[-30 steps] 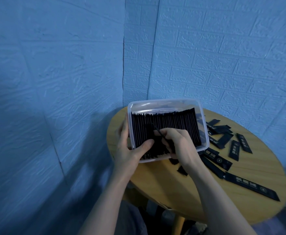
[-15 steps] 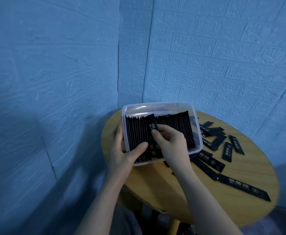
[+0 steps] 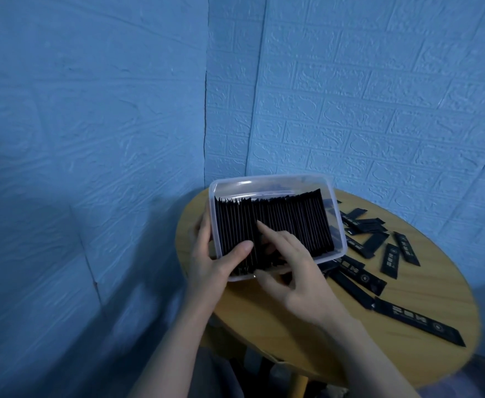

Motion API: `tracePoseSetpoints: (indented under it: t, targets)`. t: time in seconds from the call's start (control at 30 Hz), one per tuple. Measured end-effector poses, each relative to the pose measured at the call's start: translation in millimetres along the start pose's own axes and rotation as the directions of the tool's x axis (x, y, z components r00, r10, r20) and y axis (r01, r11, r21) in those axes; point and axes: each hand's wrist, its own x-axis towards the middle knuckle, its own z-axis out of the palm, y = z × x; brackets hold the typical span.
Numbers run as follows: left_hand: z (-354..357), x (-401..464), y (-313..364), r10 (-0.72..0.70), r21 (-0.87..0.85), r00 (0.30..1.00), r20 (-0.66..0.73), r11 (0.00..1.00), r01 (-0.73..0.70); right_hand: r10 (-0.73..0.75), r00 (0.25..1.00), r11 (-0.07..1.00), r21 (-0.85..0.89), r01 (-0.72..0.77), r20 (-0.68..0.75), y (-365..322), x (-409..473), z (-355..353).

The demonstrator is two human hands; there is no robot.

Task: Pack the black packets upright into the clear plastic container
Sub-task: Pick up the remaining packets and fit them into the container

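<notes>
The clear plastic container [image 3: 273, 181] stands on the left part of a round wooden table [image 3: 264, 326]. A dense row of black packets [image 3: 293, 222] stands upright inside it. My left hand [image 3: 209, 262] grips the container's near-left corner, with the fingers on the outer wall and the thumb over the packet tops. My right hand [image 3: 298, 271] holds nothing. Its forefinger is stretched out and presses on the packet tops near the left end of the row. Several loose black packets [image 3: 390, 259] lie flat on the table to the right.
A long black strip [image 3: 419, 323] lies near the table's front right edge. Blue textured walls meet in a corner just behind the container. The table edge runs close below my wrists.
My right hand pinched a packet over the row earlier. That packet now stands among the others, and the fingers have let go and lie spread on the tops. My left hand kept its grip.
</notes>
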Motion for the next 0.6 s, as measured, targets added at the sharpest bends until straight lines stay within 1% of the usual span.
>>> tracePoseSetpoints:
  t: [0.07,0.13,0.2,0.27,0.3,0.33,0.37,0.4,0.43,0.47,0.5,0.53,0.6]
  targets:
    - [0,0,0,-0.003,0.005,1.000,0.000,1.000,0.003,-0.030,0.998,0.998,-0.048,0.033,0.050,7,-4,-1]
    - [2,0,1,0.021,0.050,1.000,0.012,0.999,-0.022,-0.045,0.998,0.997,-0.062,0.047,0.032,11,-6,3]
    - [4,-1,2,0.031,0.147,0.999,0.013,0.989,-0.033,-0.050,0.999,0.996,-0.074,0.051,0.012,12,-6,6]
    - [7,-2,3,0.008,0.275,1.000,-0.017,0.961,-0.003,-0.057,0.998,0.994,-0.097,0.056,-0.004,15,-6,7]
    - [6,-1,0,0.060,0.375,0.998,-0.032,0.926,-0.043,-0.060,0.998,0.993,-0.103,0.058,-0.013,16,-6,7]
    - [5,-1,-2,0.170,0.493,0.985,-0.019,0.859,-0.139,-0.061,0.998,0.993,-0.100,0.058,-0.022,17,-6,7]
    - [3,-3,-3,0.303,0.601,0.952,0.034,0.755,-0.262,-0.060,0.998,0.994,-0.094,0.057,-0.029,18,-6,7]
    - [1,-4,-6,0.425,0.673,0.896,0.125,0.628,-0.392,-0.062,0.997,0.995,-0.086,0.058,-0.038,19,-6,8]
    - [-1,-5,-8,0.503,0.703,0.830,0.240,0.499,-0.506,-0.067,0.997,0.995,-0.079,0.063,-0.049,19,-5,8]
    - [-2,-7,-6,0.540,0.704,0.768,0.344,0.393,-0.592,-0.075,0.995,0.995,-0.073,0.071,-0.062,20,-5,9]
    - [-4,-7,-6,0.553,0.689,0.715,0.427,0.313,-0.654,-0.083,0.994,0.995,-0.069,0.078,-0.073,20,-5,9]
    - [-7,-6,-7,0.550,0.677,0.676,0.491,0.249,-0.693,-0.089,0.993,0.994,-0.067,0.083,-0.080,19,-4,9]
    - [-12,-2,-8,0.516,0.676,0.634,0.576,0.136,-0.724,-0.092,0.992,0.994,-0.059,0.087,-0.087,18,-3,8]
